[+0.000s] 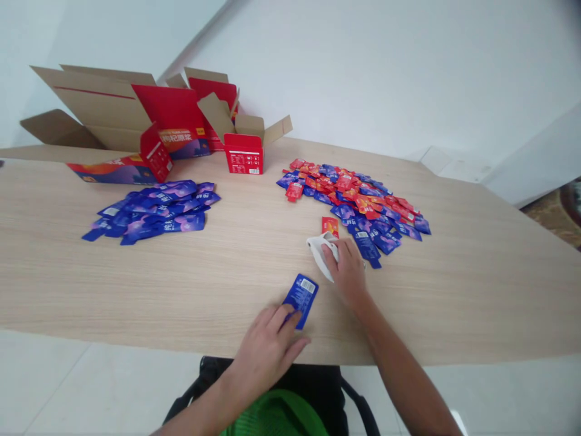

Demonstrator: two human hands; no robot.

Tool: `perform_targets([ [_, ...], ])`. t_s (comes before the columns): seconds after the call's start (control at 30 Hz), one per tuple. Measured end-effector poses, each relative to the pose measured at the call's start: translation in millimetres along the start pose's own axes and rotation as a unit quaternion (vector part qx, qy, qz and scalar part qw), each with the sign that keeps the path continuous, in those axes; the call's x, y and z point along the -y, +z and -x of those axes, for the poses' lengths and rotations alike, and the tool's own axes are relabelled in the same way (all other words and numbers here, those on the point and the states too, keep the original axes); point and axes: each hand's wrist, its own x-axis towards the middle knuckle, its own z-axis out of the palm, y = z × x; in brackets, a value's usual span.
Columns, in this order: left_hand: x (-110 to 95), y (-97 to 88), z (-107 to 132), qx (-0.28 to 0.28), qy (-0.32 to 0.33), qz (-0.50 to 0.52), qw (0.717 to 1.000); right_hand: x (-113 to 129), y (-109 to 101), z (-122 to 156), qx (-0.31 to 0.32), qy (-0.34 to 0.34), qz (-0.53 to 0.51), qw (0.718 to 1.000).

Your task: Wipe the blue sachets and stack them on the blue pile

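Note:
My left hand (267, 339) lies over the lower part of a blue sachet (302, 295) near the table's front edge. Its fingertips touch the sachet, while the thumb is held apart from it. With the fingers closed, my right hand (347, 269) grips a white cloth (321, 251) on the table, farther forward and to the right. Just beyond the cloth lies a red sachet (330, 226), partly covered. A mixed heap of red and blue sachets (347, 188) spreads behind and right of that hand.
A pile of blue sachets (158, 209) lies on the left of the wooden table (190, 290). Behind it stand a large open red-and-blue carton (118, 168) and a smaller open red box (244, 152), with more open cartons at the wall. A black chair (313, 378) is at the front edge.

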Motion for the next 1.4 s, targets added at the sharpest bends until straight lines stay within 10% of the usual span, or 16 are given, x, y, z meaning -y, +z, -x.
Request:
perform_targets([
  [0.3,-20,30.0,-46,0.02,-0.105,-0.085,0.991,-8,1,12,-0.028,0.071,-0.046,0.996],
  [0.53,1,10.1,-66,0.047,-0.079,-0.1,0.991,-8,-1,15,-0.009,0.104,-0.08,0.991],
  [1.0,283,-159.9,-49,-0.175,-0.201,-0.185,0.946,-6,-2,17,0.009,0.168,-0.107,0.98],
  [1.2,346,-145.9,-16,-0.14,-0.267,-0.197,0.933,-12,2,19,0.03,0.168,-0.119,0.978],
  [1.4,360,-108.0,7,-0.149,-0.304,-0.202,0.919,-17,5,20,0.044,0.178,-0.106,0.977],
])
